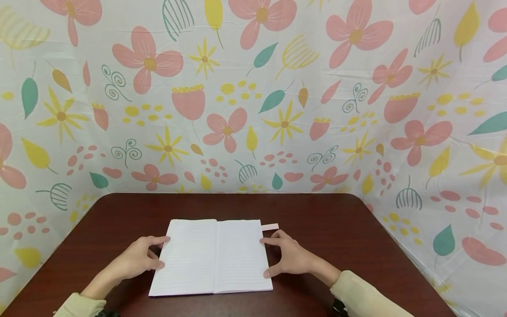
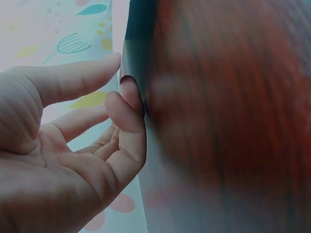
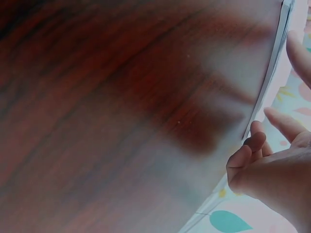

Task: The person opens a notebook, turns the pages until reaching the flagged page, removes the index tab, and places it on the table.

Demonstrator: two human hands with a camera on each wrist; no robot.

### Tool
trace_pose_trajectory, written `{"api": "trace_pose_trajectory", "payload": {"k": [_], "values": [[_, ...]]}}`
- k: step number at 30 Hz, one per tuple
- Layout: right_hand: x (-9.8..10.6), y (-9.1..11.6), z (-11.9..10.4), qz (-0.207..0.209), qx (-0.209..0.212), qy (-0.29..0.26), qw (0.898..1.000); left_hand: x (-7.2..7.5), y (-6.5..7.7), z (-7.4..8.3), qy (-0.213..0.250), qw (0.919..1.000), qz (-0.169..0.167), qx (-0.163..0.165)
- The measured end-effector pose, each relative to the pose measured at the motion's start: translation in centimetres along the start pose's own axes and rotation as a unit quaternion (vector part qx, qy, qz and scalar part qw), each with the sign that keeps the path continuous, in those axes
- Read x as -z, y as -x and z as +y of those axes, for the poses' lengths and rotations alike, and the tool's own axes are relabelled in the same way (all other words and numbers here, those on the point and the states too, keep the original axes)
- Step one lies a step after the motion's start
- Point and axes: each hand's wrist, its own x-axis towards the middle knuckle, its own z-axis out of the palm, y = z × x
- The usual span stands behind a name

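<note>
A notebook (image 1: 190, 259) with ruled white pages is spread open in front of me, its spine running down the middle. At its left edge my left hand (image 1: 136, 257) holds it, thumb and index finger at the page margin. The left wrist view shows other fingers of the left hand (image 2: 92, 131) bent against the notebook's side. My right hand (image 1: 293, 255) holds the opposite edge, thumb low and index finger higher on the page. In the right wrist view, the rear fingers of the right hand (image 3: 272, 165) curl beside the notebook's edge (image 3: 269, 73).
A pale pink strip (image 1: 270, 227) sticks out past the notebook's upper right edge. The dark brown wooden table (image 1: 317, 211) has rounded far corners. A flower-patterned cloth (image 1: 253, 110) hangs behind it and along both sides.
</note>
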Motion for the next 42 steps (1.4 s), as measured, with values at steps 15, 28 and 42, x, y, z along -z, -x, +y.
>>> {"api": "trace_pose_trajectory", "payload": {"k": [15,28,42], "values": [[-0.5,-0.2,0.1,0.008,-0.001,0.024,1.000,-0.1,0.1,-0.1,-0.006,1.0000,0.004,-0.005],[-0.8,-0.5,-0.7,0.012,-0.002,0.017,1.000,-0.1,0.1,-0.1,-0.011,0.9999,0.005,-0.004],[-1.6,-1.5,-1.9,0.042,-0.008,0.040,0.998,-0.1,0.2,0.2,-0.014,0.9999,0.009,-0.001]]}}
